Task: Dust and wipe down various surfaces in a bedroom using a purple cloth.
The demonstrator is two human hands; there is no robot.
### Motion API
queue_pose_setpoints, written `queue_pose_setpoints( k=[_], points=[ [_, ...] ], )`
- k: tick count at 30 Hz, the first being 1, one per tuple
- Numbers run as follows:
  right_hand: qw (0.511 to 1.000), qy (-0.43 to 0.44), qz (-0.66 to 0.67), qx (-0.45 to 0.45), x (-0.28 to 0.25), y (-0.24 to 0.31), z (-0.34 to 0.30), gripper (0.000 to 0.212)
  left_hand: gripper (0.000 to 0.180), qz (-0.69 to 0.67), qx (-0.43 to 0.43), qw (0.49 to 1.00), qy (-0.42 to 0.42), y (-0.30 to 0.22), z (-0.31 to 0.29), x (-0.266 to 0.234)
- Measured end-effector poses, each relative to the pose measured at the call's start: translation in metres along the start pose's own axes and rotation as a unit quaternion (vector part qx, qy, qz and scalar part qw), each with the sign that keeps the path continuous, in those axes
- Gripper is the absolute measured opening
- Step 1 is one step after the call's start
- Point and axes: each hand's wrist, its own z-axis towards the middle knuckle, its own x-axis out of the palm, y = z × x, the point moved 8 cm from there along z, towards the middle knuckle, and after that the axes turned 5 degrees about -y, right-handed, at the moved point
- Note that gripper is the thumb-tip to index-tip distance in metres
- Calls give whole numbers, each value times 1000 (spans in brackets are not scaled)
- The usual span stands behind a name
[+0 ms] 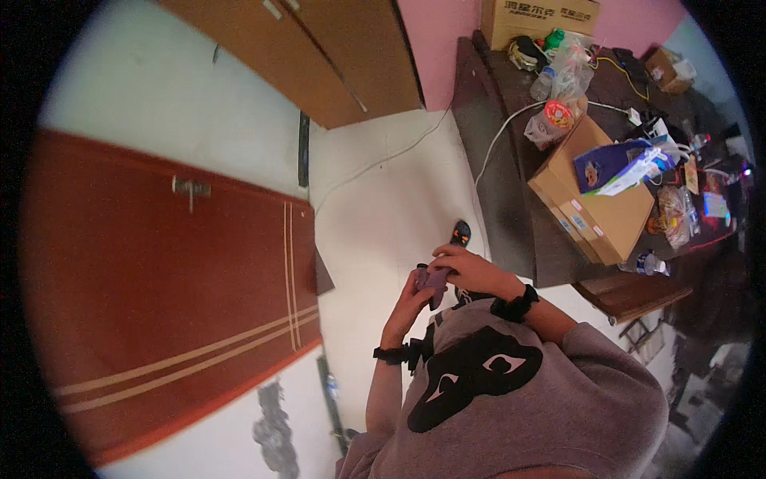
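In front of my shirt, above the pale floor, both my hands meet at a small mauve object with a dark part at its upper left; its kind cannot be made out. My left hand grips it from the left, the fingers curled against its side. From the right, my right hand lies over its upper end with bent fingers touching it. Black bands circle both wrists. My fingers hide part of the object.
At the right a dark table bears an open cardboard box, plastic bags, bottles and cables. A reddish-brown door stands at the left, a brown cabinet beyond. A white cable runs across the floor near my shoe.
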Motion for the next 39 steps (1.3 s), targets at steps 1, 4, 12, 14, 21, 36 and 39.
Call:
queue_pose_setpoints(
  k=[1,4,12,14,21,36,39],
  points=[
    [999,21,-7,31,-10,-21,15,40,51,63,9,998,0,-10,31,-5],
    [997,16,-9,76,-65,-51,55,39,48,122,-1,992,8,-38,114,-7],
    [956,-186,-123,192,-219,-160,97,47,44,265,-10,964,-24,-126,342,-18],
    [934,-204,-90,278,-235,-191,81,44,43,260,-30,965,-32,-140,384,-25],
    [835,-337,-45,433,-271,-249,34,39,38,410,-10,912,-6,-231,620,1],
    [503,-459,23,732,-249,-226,104,31,47,766,348,515,164,-282,927,166],
    [443,-451,61,772,-221,-210,108,30,47,730,371,560,127,-273,929,167]
  ],
)
